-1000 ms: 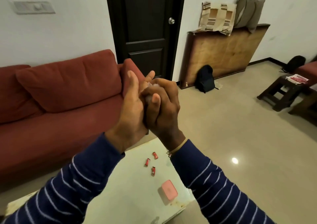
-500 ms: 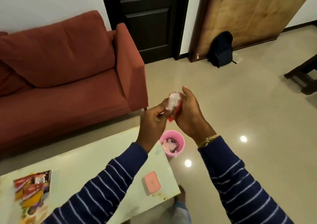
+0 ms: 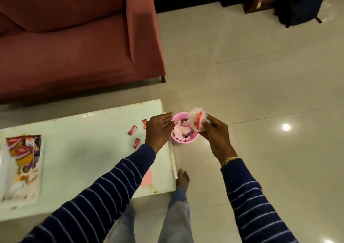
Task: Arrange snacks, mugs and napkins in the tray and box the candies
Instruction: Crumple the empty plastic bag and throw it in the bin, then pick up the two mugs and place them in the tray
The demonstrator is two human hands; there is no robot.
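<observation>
My right hand [image 3: 214, 134] pinches a crumpled clear plastic bag with a red stripe [image 3: 197, 119] just above a small pink bin [image 3: 183, 140] on the floor at the table's end. The bin holds pink and purple wrappers. My left hand [image 3: 158, 130] hovers at the table's edge beside the bin, fingers loosely bent and holding nothing. Three red wrapped candies [image 3: 132, 130] lie on the white table [image 3: 89, 149] just left of that hand. A white tray [image 3: 41, 168] with snack packets stands at the table's left. A pink box [image 3: 147, 176] peeks out under my left sleeve.
A red sofa [image 3: 78, 43] runs along the far side of the table. My bare foot [image 3: 182, 177] stands on the tiled floor by the table's corner. A dark backpack [image 3: 297, 2] leans against a wooden board at the back right.
The view has tilted down from the room to the table. My hands came down and parted: the right keeps the plastic bag, the left has let go and sits by the bin.
</observation>
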